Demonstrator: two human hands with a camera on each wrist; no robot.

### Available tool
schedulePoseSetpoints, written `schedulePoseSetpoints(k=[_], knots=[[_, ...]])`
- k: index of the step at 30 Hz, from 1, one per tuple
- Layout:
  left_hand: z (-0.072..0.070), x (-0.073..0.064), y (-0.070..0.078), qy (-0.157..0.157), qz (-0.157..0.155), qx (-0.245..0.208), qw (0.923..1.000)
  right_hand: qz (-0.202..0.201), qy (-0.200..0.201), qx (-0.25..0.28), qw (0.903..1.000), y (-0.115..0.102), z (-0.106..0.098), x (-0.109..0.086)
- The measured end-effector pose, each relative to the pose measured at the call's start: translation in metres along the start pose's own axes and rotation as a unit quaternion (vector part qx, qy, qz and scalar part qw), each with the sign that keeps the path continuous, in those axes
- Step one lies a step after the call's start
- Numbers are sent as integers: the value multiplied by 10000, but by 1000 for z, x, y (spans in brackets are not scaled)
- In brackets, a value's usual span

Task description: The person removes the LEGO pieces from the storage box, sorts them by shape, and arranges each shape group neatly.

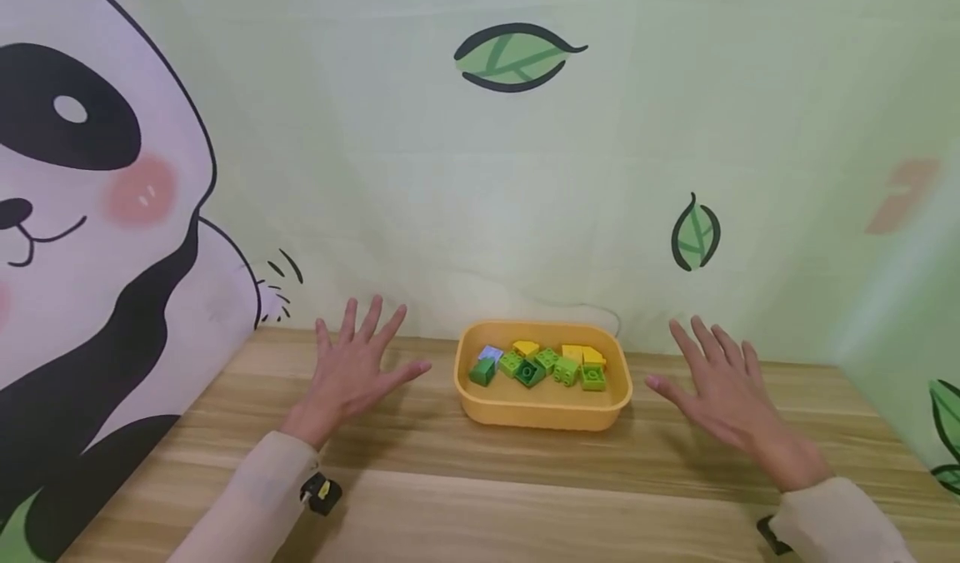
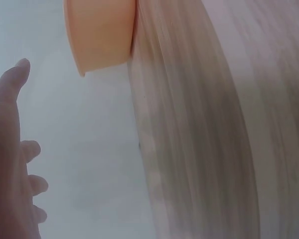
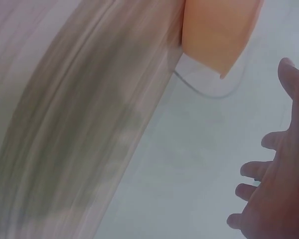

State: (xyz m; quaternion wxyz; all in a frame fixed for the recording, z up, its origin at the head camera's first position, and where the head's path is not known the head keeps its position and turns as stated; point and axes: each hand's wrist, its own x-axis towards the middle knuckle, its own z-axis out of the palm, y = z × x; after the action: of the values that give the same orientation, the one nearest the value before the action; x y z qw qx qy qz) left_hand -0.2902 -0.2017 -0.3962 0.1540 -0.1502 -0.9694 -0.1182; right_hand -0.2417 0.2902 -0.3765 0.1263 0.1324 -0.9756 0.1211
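Observation:
A yellow-orange plastic basket (image 1: pixel 540 417) stands on the wooden table near the back wall. Inside lie several toy building bricks: a dark green brick (image 1: pixel 483 371), a light green brick (image 1: pixel 566 370), a yellow brick (image 1: pixel 526 348) and a blue-purple brick (image 1: pixel 491 353) among them. To the basket's left, my left hand (image 1: pixel 352 376) hovers with fingers spread, touching nothing. My right hand (image 1: pixel 723 388) is held likewise on the other side, palm down, apart from the basket. Both wrist views show the basket's end wall (image 2: pixel 102 35) beyond the thumb.
Behind the wooden table (image 1: pixel 480 513) hangs a pale green backdrop (image 1: pixel 375 171) printed with a panda (image 1: pixel 142 313) and leaves. A thin cable (image 3: pixel 204 94) runs along the backdrop behind the basket. Dark wrist devices (image 1: pixel 321 494) sit at both sleeves.

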Motion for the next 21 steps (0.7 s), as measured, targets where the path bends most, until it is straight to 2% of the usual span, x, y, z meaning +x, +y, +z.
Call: schedulePoseSetpoints(k=[5,14,21], knots=[[0,2,4,-27,36,-84,10000,-169,115,135,9997,1,0,2],[5,7,12,57,85,-212,9997,-761,575,248,9951,3,-1,9],[4,16,18,86,92,-493,9987,-907,490,547,9932,0,-5,18]])
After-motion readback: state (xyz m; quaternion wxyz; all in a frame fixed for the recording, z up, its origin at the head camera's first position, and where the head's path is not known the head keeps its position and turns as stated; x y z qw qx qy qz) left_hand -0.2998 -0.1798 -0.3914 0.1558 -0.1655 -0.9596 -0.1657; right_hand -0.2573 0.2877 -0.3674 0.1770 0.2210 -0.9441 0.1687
